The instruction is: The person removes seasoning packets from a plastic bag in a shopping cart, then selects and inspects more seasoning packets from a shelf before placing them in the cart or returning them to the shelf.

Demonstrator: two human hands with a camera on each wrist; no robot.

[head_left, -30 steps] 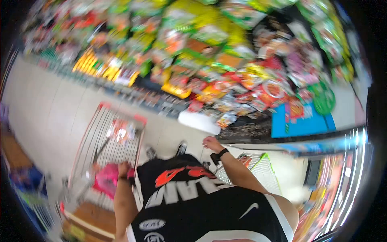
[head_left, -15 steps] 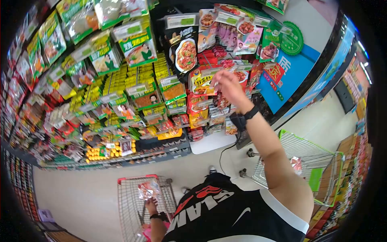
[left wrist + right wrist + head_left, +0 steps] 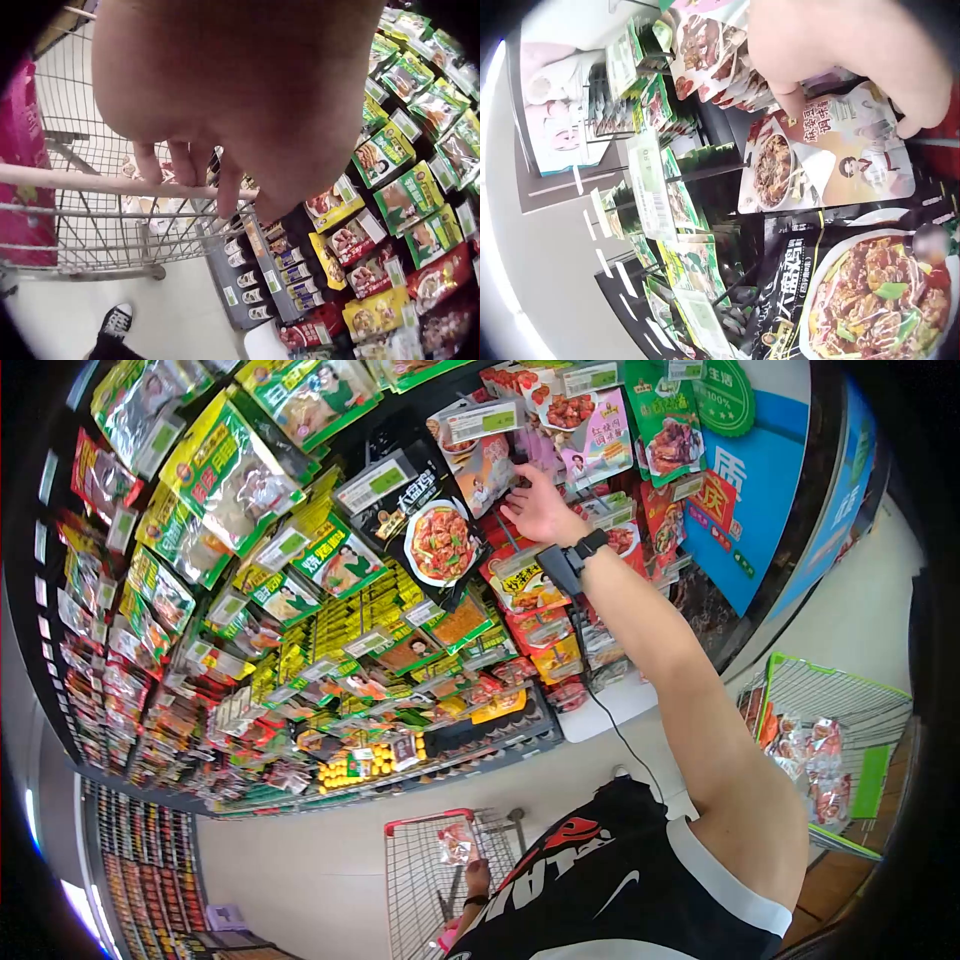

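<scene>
My right hand reaches up to the rack with its thumb and fingers spread across the upper part of an orange-and-white seasoning packet. The fingertips lie right at its face and edge in the right wrist view. Beside it hangs a black packet picturing a plate of chicken. Low down, my left hand grips the side rail of a wire shopping cart; in the left wrist view the fingers go over the pale rail. A small clear-and-red packet lies in the cart.
Hanging packets, many of them green and yellow, fill the rack with price tags in front. A blue sign borders it on the right. A second cart with green trim holds several packets. Something bright pink sits in my cart.
My right hand has risen from low beside the body to the upper packets. The view has swung toward the rack, and my left hand stays at the cart.
</scene>
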